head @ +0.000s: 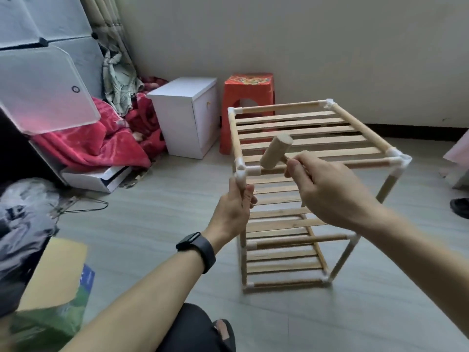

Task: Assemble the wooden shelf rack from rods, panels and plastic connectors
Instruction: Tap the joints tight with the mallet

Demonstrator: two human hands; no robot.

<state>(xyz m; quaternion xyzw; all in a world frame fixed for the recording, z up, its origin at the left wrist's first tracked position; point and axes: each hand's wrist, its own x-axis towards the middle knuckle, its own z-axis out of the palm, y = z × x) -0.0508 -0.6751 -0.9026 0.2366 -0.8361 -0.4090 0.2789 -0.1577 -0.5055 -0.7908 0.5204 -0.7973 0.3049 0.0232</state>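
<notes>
As the left hand [234, 209] grips the corner post [243, 252] and the right hand [327, 189] the mallet [276, 154], the light rack [317, 129] seems wobbly, best steadied there.

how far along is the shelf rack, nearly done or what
Looks nearly done. Done: the rack stands on the floor with three slatted tiers and white connectors at its visible corners. In hand: the left hand grips the front-left post under the top corner connector; the right hand holds a wooden mallet beside it. Left: probably tapping that joint home; whether others need seating I cannot tell.
</notes>
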